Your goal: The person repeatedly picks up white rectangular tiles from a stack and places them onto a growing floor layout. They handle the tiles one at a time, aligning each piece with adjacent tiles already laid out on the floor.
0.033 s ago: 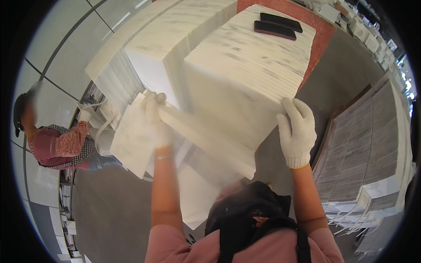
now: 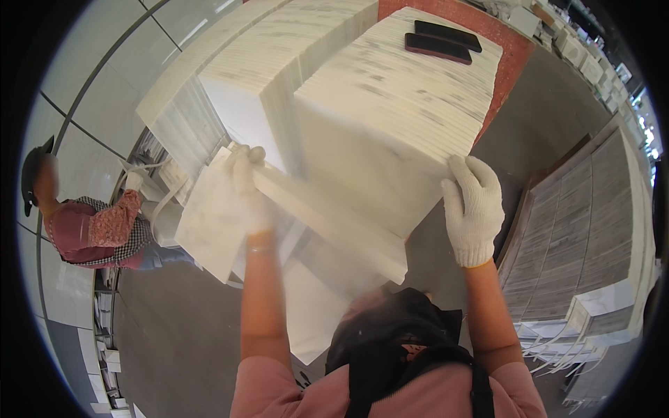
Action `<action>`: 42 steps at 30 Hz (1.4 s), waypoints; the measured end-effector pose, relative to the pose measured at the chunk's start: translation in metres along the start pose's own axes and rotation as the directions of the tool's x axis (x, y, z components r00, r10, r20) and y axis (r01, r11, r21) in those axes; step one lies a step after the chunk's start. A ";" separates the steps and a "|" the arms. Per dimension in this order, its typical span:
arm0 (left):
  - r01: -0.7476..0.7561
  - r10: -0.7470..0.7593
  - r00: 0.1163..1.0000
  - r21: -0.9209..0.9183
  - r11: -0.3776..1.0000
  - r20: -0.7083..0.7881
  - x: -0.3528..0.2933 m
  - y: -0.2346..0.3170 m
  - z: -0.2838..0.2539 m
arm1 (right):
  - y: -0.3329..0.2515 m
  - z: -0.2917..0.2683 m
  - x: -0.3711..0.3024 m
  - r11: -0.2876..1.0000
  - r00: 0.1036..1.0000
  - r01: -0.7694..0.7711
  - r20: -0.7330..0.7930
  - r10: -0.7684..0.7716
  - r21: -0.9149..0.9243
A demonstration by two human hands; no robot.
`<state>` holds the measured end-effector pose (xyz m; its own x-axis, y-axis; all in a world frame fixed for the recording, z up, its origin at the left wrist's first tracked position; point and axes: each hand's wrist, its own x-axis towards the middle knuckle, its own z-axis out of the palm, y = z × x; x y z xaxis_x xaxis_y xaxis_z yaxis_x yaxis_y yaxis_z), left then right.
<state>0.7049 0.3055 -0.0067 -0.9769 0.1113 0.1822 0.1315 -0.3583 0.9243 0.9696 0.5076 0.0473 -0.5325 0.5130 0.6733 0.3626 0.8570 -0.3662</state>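
Observation:
Both of my hands wear white knit gloves. My left hand (image 2: 245,177) has its fingers curled over the upper edge of a white tile (image 2: 209,219), at the near left of the stacks. White haze blurs its wrist. My right hand (image 2: 476,209) is at the upper right corner of a white marble slab (image 2: 369,167), the front one of a stack. Its fingers bend against the corner, with the thumb along the side edge. Between my hands a long white stone strip (image 2: 327,219) slopes down to the right. Below it, a pale sheet (image 2: 310,317) is partly hidden by my apron.
Two dark oblong blocks (image 2: 437,48) lie on the slab stack (image 2: 390,76). More stacks (image 2: 258,63) stand at its left. A co-worker (image 2: 87,226) stands at the far left. Grey stacked tiles (image 2: 578,230) with white straps stand at the right, beside the grey floor (image 2: 543,97).

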 end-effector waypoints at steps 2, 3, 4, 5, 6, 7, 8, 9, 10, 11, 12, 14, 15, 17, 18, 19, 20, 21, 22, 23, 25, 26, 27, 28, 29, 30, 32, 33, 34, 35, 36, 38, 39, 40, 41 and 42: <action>-0.003 0.003 1.000 -0.021 1.000 -0.001 0.001 0.000 0.002 | -0.002 -0.003 0.003 0.999 0.999 0.036 0.000 -0.036 0.007; 0.008 -0.008 1.000 -0.022 1.000 -0.014 0.002 -0.001 0.003 | -0.002 -0.004 0.005 0.999 0.999 0.047 0.010 -0.047 0.026; 0.009 -0.009 1.000 -0.023 1.000 -0.019 0.003 -0.002 0.004 | -0.002 -0.005 0.006 0.997 0.998 0.060 0.018 -0.060 0.039; 0.008 -0.008 1.000 -0.045 0.999 -0.008 0.004 -0.003 0.004 | -0.002 -0.006 0.007 0.995 0.995 0.097 -0.001 -0.097 0.020; 0.006 -0.007 1.000 -0.021 1.000 -0.021 0.004 -0.004 0.005 | -0.002 -0.007 0.007 0.991 0.991 0.136 -0.021 -0.136 -0.005; 0.004 -0.004 1.000 -0.017 1.000 -0.018 0.005 -0.004 0.005 | -0.002 -0.008 0.008 0.984 0.985 0.172 -0.023 -0.173 -0.036; 0.002 -0.002 1.000 -0.027 1.000 -0.021 0.005 -0.004 0.006 | -0.002 -0.009 0.008 0.987 0.987 0.157 -0.021 -0.158 -0.033; -0.004 0.004 1.000 -0.014 1.000 -0.011 0.006 -0.005 0.006 | -0.002 -0.010 0.008 0.989 0.990 0.140 -0.002 -0.140 -0.036; -0.009 0.009 1.000 -0.014 1.000 -0.006 0.006 -0.005 0.007 | -0.004 -0.012 0.008 0.993 0.994 0.111 0.013 -0.111 -0.034; -0.016 0.016 1.000 -0.023 1.000 0.004 0.006 -0.005 0.008 | -0.006 -0.015 0.006 0.995 0.994 0.099 0.049 -0.099 0.014; -0.021 0.021 1.000 -0.004 1.000 0.002 0.006 -0.006 0.009 | -0.008 -0.017 0.003 0.995 0.994 0.074 0.080 -0.080 0.065; -0.037 0.037 0.999 0.016 0.999 0.005 0.006 -0.007 0.011 | -0.013 -0.025 -0.004 0.990 0.987 0.062 0.137 -0.080 0.129; -0.035 0.035 0.999 0.028 0.999 -0.005 0.007 -0.008 0.012 | -0.017 -0.029 -0.010 0.987 0.982 0.076 0.162 -0.099 0.143; -0.060 0.061 0.998 0.031 0.998 -0.018 0.008 -0.011 0.013 | -0.020 -0.038 -0.019 0.970 0.948 0.087 0.282 -0.151 0.226; -0.058 0.058 0.998 0.043 0.997 -0.013 0.009 -0.013 0.012 | -0.018 -0.042 -0.022 0.941 0.946 0.093 0.266 -0.186 0.327; -0.079 0.079 0.997 0.036 0.996 0.001 0.010 -0.014 0.011 | -0.015 -0.045 -0.024 0.909 0.937 0.077 0.282 -0.207 0.410; -0.112 0.111 0.993 0.021 0.994 0.036 0.010 -0.016 0.009 | -0.011 -0.047 -0.025 0.868 0.929 0.066 0.288 -0.234 0.493; -0.115 0.114 0.993 0.037 0.993 0.027 0.010 -0.017 0.006 | -0.007 -0.046 -0.024 0.889 0.953 0.108 0.209 -0.220 0.444; -0.131 0.130 0.991 0.041 0.990 0.038 0.010 -0.017 0.002 | -0.003 -0.043 -0.022 0.898 0.979 0.031 0.168 -0.116 0.439; -0.080 0.080 0.997 0.020 0.997 -0.001 0.010 -0.018 -0.001 | 0.001 -0.038 -0.019 0.911 0.984 -0.111 0.173 0.045 0.397; -0.069 0.070 0.997 -0.031 0.997 0.039 0.008 -0.019 -0.006 | 0.006 -0.026 -0.012 0.940 0.982 -0.182 0.109 0.156 0.290; -0.045 0.049 0.998 -0.095 0.994 0.044 0.006 -0.018 -0.008 | 0.008 -0.019 -0.007 0.959 0.983 -0.173 0.096 0.155 0.223; -0.088 0.087 0.995 0.022 0.996 0.055 0.004 -0.017 -0.008 | 0.008 -0.013 -0.004 0.976 0.984 -0.165 0.086 0.153 0.142; -0.148 0.139 0.987 0.112 0.983 0.085 0.003 -0.016 -0.008 | 0.008 -0.008 -0.001 0.982 0.988 -0.146 0.072 0.138 0.121; -0.207 0.187 0.975 0.199 0.958 0.117 0.001 -0.015 -0.007 | 0.007 -0.004 0.001 0.988 0.990 -0.129 0.061 0.124 0.087; -0.145 0.135 0.987 0.117 0.983 0.084 -0.001 -0.013 -0.006 | 0.006 0.000 0.002 0.992 0.993 -0.111 0.051 0.108 0.053; -0.038 0.044 0.997 -0.104 0.994 0.064 -0.001 -0.010 -0.002 | 0.005 0.002 0.004 0.997 0.998 -0.063 0.014 0.063 0.041; 0.000 0.001 1.000 -0.080 0.997 0.007 -0.001 -0.008 -0.001 | 0.006 0.002 0.004 0.998 0.999 -0.036 -0.014 0.036 0.042; 0.018 -0.019 1.000 -0.108 0.994 -0.012 -0.001 -0.008 0.001 | 0.006 0.003 0.005 1.000 1.000 -0.020 -0.021 0.021 0.022; 0.029 -0.030 1.000 -0.172 0.985 -0.007 0.001 -0.008 0.004 | 0.007 0.003 0.006 1.000 0.999 0.004 -0.035 -0.004 0.008; 0.014 -0.016 1.000 -0.178 0.984 -0.009 0.003 -0.009 0.005 | 0.008 0.003 0.006 0.999 0.998 0.035 -0.049 -0.035 0.000; -0.021 0.027 0.999 -0.241 0.970 0.020 0.007 -0.011 0.007 | 0.010 0.004 0.005 0.998 0.996 0.058 -0.060 -0.058 -0.014; -0.021 0.021 1.000 -0.211 0.977 -0.003 0.007 -0.012 0.007 | 0.010 0.004 0.005 0.997 0.996 0.074 -0.050 -0.075 -0.015; -0.019 0.015 1.000 -0.174 0.985 -0.027 0.006 -0.013 0.008 | 0.010 0.004 0.004 0.998 0.997 0.063 -0.033 -0.063 -0.003; -0.026 0.022 0.999 -0.133 0.991 -0.034 0.006 -0.013 0.009 | 0.010 0.004 0.003 0.998 0.998 0.059 -0.017 -0.059 0.010; -0.024 0.020 0.999 -0.090 0.996 -0.048 0.005 -0.011 0.009 | 0.009 0.003 0.003 0.999 0.999 0.047 -0.012 -0.047 0.027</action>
<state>0.7001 0.3184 -0.0133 -0.9811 0.0594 0.1839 0.1392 -0.4430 0.8856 0.9688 0.5171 0.0440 -0.5400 0.4717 0.6971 0.3164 0.8812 -0.3512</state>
